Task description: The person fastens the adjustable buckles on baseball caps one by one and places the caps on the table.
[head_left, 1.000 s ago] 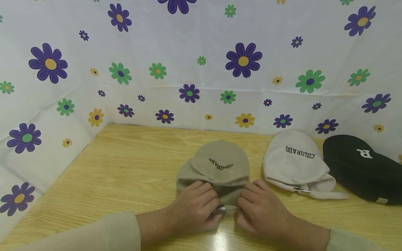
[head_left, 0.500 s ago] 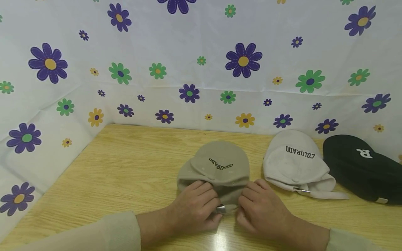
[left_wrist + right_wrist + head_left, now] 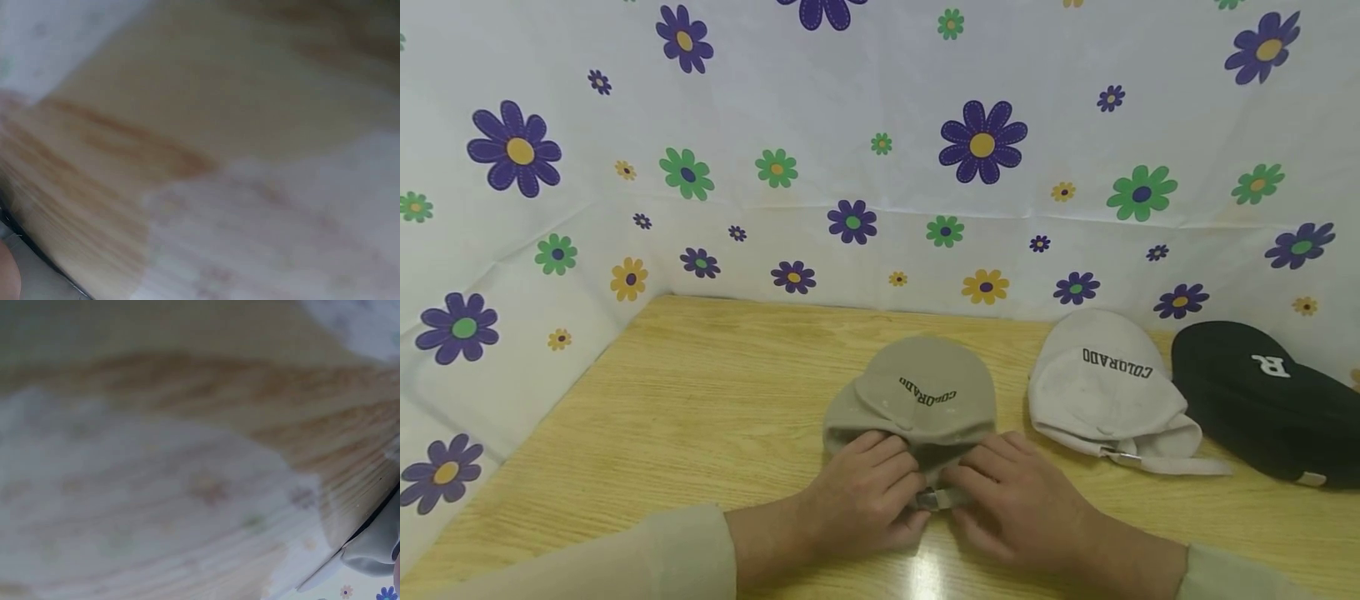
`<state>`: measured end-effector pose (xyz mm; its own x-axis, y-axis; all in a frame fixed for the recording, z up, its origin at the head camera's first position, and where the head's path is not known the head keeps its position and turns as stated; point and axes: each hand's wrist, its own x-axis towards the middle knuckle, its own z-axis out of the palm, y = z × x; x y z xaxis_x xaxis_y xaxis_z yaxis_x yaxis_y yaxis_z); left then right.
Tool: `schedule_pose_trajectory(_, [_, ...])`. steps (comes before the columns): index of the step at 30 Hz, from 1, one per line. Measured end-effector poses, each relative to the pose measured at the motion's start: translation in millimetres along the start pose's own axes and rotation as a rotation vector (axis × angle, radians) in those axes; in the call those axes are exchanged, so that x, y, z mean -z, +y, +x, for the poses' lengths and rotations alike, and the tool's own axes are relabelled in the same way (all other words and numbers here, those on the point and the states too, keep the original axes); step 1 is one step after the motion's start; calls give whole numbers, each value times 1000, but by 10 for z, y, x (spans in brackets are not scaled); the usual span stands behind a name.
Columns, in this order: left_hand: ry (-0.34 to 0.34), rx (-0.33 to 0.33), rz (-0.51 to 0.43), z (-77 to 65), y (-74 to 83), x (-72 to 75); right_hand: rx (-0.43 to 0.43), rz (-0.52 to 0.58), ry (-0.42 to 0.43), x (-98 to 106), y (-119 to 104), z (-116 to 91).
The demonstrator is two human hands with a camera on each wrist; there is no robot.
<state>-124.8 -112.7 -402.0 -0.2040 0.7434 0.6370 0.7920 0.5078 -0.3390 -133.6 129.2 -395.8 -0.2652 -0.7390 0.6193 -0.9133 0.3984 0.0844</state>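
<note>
In the head view, a khaki baseball cap (image 3: 932, 367) lettered COLORADO lies at the middle of the table, its back opening towards me. My left hand (image 3: 865, 492) grips the left side of the back edge, beside a metal strap buckle (image 3: 928, 499). From the right, my right hand (image 3: 1026, 504) pinches the strap (image 3: 953, 498) close to that buckle. Its fingertips are partly hidden behind the hand. Both wrist views show mainly blurred table surface, with neither the cap nor the grips clear.
To the right lies a white COLORADO cap (image 3: 1097, 383), its strap end stretched out along the table. Beside it is a black cap (image 3: 1247, 400) with a white R. A flower-printed cloth (image 3: 880, 100) hangs behind the wooden table (image 3: 700, 383).
My right hand has shifted left along the strap, closer to the buckle and to my left hand. The left hand and the khaki cap have stayed nearly in place.
</note>
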Motion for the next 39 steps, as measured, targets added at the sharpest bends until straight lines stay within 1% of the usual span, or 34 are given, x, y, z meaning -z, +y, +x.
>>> schedule_pose_trajectory(4, [7,-1,-1,-2,4,-6,47,39,20,-22,-8,15])
schedule_pose_trajectory(9, [21,-4,-5,4,2,-11,88,35,62,-50,-1,16])
schedule_pose_trajectory(12, [27,-6,-5,11,4,-13,105,19,60,-53,11,8])
schedule_pose_trajectory(20, [10,-6,-17,27,7,-2,114,-4,36,-41,23,1])
schedule_pose_trajectory(24, [13,-9,-16,27,3,-1,115,-6,28,-32,22,4])
schedule_pose_trajectory(33, [10,5,-27,22,6,1,100,-20,-21,-5,17,-4])
schedule_pose_trajectory(39, [20,1,-24,22,6,-9,122,-21,19,-11,17,-2])
